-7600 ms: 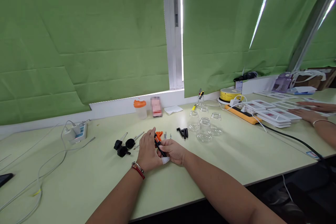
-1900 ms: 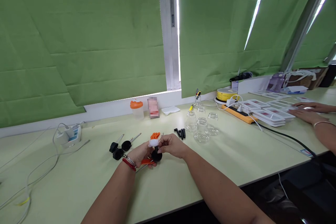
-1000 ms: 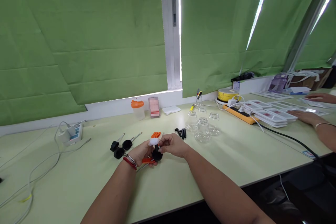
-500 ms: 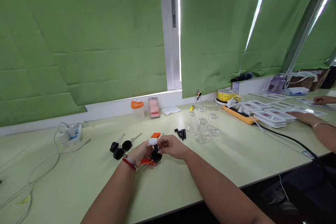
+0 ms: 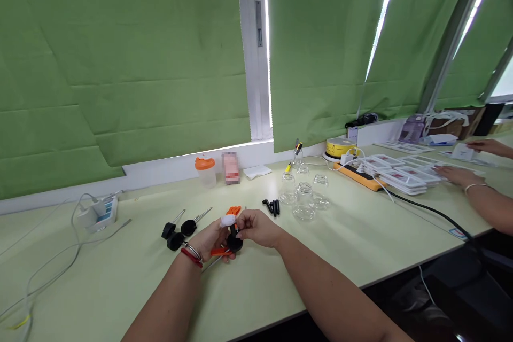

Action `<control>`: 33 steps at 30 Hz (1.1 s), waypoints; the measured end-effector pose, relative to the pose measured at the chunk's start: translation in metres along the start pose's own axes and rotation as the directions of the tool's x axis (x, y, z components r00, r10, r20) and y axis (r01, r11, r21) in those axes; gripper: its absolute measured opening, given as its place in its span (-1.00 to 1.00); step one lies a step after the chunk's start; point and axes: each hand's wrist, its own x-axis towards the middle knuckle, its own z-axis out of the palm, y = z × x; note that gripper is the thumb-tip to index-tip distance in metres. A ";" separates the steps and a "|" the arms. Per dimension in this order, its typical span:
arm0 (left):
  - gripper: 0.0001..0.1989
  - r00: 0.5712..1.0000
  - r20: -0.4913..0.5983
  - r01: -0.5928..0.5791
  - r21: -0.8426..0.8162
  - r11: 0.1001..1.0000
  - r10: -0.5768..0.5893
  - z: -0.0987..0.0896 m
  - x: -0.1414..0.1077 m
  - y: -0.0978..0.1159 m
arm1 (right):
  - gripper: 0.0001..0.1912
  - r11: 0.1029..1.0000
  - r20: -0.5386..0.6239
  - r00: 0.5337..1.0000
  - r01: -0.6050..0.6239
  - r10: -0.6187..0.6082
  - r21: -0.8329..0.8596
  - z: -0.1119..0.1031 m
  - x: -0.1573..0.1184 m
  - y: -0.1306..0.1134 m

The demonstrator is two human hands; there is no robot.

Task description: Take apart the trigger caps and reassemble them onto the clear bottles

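My left hand (image 5: 214, 239) is closed around a black round lid (image 5: 234, 244) with an orange lever (image 5: 219, 251) and a thin metal tube that points down to the left. A whitish translucent piece (image 5: 228, 220) sits at the upper end of this part. From the right, my right hand (image 5: 256, 227) pinches the black upright neck of the same lid; its fingertips hide the exact contact. Left of my hands lie several black lids with metal tubes (image 5: 175, 240). Orange levers (image 5: 233, 210) and short black pieces (image 5: 276, 207) lie just beyond.
Several clear glass bottles (image 5: 304, 203) stand right of centre, a shaker cup (image 5: 206, 173) behind. An orange power strip (image 5: 359, 177), cables and stacked white frames (image 5: 403, 181) occupy the right. Another person's hands (image 5: 455, 175) work there. A white power strip (image 5: 103, 214) sits left.
The view has shifted slightly, so the scene sits a little further left. My hands keep the same hold on the lid. The other person's far hand has lifted a white card.
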 end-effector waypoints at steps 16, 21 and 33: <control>-0.49 1.000 0.003 0.001 0.022 1.000 -0.001 0.001 -0.001 0.002 | -0.70 1.000 0.003 1.000 -0.013 0.013 0.002 0.001 0.000 0.001; -0.44 1.000 0.003 0.000 0.032 0.999 0.000 0.003 -0.003 0.004 | -0.71 1.000 -0.002 1.000 -0.018 0.018 -0.003 0.002 0.000 -0.001; -0.51 1.000 0.005 0.005 0.006 1.000 -0.005 0.001 -0.001 0.002 | -0.66 1.000 0.015 1.000 -0.015 0.015 0.013 0.000 0.000 0.001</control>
